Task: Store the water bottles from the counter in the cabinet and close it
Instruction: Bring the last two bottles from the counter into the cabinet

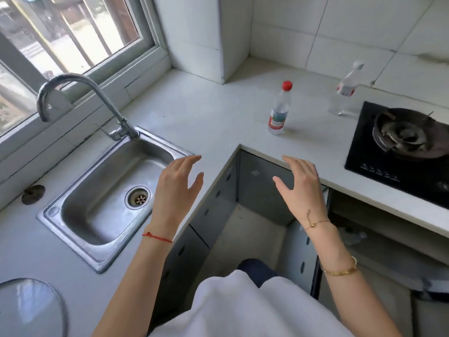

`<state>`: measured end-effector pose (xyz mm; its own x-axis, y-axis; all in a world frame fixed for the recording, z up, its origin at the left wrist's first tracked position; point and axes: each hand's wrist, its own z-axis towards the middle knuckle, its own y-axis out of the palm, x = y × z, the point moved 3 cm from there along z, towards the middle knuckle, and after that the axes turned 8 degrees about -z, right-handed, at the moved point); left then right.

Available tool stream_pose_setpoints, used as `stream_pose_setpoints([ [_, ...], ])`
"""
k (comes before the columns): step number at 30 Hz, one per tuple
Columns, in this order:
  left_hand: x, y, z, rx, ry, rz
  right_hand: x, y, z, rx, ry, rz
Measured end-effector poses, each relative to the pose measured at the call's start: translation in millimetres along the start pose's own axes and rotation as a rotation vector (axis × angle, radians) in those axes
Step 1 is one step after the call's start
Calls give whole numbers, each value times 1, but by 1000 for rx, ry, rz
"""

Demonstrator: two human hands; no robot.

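Observation:
Two clear water bottles stand upright on the white counter (206, 113). The red-capped bottle (279, 109) is near the counter's inner corner. The second bottle (346, 90), with a clear cap and a red label, stands farther back beside the stove. Under the counter on the right, the cabinet (364, 234) stands open, its grey door (303, 259) swung out toward me. My left hand (178, 186) hovers over the counter edge beside the sink, fingers spread and empty. My right hand (301, 186) hovers in front of the counter edge, also spread and empty.
A steel sink (80, 215) with a curved tap (73, 93) lies to the left under a window. A black gas stove (401, 142) sits at the right. A glass lid (29, 307) rests at the bottom left. Grey cabinet fronts (218, 198) line the corner.

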<state>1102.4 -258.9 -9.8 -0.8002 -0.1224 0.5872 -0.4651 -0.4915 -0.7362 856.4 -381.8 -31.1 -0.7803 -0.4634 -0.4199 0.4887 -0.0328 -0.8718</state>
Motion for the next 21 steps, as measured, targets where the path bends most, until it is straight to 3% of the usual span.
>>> stream_pose_setpoints([
  [10,33,62,110,-158,148,-79,53,-12,55,107,170,-65],
  [21,103,175,266,-198,284,-88,153,-46,175,181,227,-56],
])
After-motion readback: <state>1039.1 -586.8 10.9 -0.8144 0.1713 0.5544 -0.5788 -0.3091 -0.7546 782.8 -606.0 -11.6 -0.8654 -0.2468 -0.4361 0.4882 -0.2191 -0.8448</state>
